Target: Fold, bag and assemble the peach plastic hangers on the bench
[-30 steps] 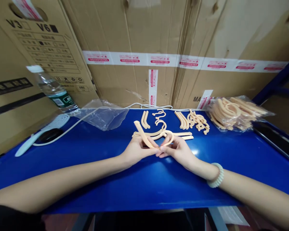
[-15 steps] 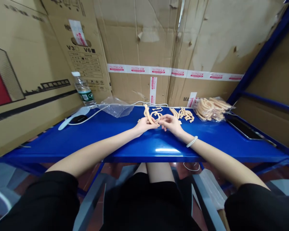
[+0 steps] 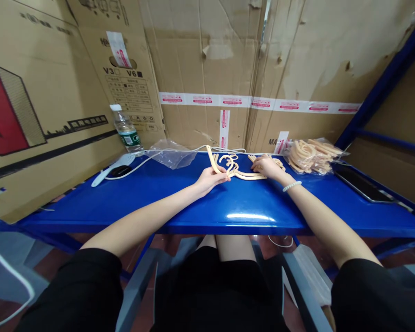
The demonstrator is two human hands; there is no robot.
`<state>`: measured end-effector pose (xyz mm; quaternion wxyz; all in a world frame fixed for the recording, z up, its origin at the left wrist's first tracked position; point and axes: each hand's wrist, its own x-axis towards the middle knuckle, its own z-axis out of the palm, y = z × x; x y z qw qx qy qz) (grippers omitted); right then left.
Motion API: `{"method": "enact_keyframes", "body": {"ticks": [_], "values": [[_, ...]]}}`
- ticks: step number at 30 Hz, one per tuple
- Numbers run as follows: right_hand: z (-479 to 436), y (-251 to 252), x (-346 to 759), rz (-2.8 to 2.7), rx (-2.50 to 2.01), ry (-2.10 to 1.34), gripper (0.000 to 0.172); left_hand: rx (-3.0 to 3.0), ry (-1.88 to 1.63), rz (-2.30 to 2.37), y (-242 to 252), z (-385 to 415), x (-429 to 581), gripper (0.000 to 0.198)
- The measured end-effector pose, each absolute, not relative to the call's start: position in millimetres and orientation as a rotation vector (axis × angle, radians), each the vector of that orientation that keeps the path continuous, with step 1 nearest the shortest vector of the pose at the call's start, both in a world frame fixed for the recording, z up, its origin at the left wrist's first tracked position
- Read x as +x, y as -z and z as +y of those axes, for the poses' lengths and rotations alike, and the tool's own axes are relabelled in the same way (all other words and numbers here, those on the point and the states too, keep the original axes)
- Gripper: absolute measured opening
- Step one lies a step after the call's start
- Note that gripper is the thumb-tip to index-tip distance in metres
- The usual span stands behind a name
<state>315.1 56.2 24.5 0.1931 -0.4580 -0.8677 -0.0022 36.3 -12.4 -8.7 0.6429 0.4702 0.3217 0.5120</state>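
1 strip (image 3: 211, 159) being pinched by left hand (image 3: 210, 177)
Left of the bag (image 3: 313, 154), pieces (image 3: 253, 159) being touched by the spread right hand (image 3: 268, 167) could be scattered by a sweep.

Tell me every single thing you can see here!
table: one, blue, across the middle
cardboard boxes: several, brown, behind and left of the table
water bottle: one, clear with green label, back left
gadget: one, white with a cable, back left on the table
empty bag: one, clear, at the back
loose plastic pieces: several, peach, between the hands
bag of pieces: one, clear, peach inside, back right
flat screen: one, black, right edge
bracelet: one, white, right wrist
curved piece: one, peach, in left hand
left hand: one, grips the curved piece
right hand: one, on the loose plastic pieces
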Motion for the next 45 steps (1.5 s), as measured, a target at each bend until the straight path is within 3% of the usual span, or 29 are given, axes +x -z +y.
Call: {"method": "enact_keyframes", "body": {"ticks": [7,13,21,27,33,40,45], "values": [[51.3,-23.2,313.1,-2.092,-1.208,-0.119,0.014,1.05,-1.177,0.709,10.0,-13.7,33.1,0.029],[10.7,-34.5,287.2,-1.351,-0.867,-0.658,0.035,1.097,-1.179,0.691,15.4,-11.0,30.9,0.035],[-26.0,-22.8,254.4,-1.248,-0.899,-0.922,0.045,1.168,-1.221,0.652,23.1,-6.8,32.6,0.039],[-21.6,-12.9,252.4,-1.212,-0.813,-1.16,0.062,1.212,-1.229,0.698,21.6,-9.8,34.6,0.039],[-27.1,-14.1,245.5,-1.344,-0.712,-1.386,0.041,1.373,-1.235,0.7,17.0,-19.6,36.4,0.04],[-29.1,-5.9,240.0,-1.463,-0.795,-1.327,0.045,1.303,-1.244,0.584,17.9,-22.8,36.0,0.063],[-31.6,-3.7,238.0,-1.506,-0.789,-1.344,0.042,1.34,-1.198,0.584,18.4,-24.4,34.6,0.059]]}}
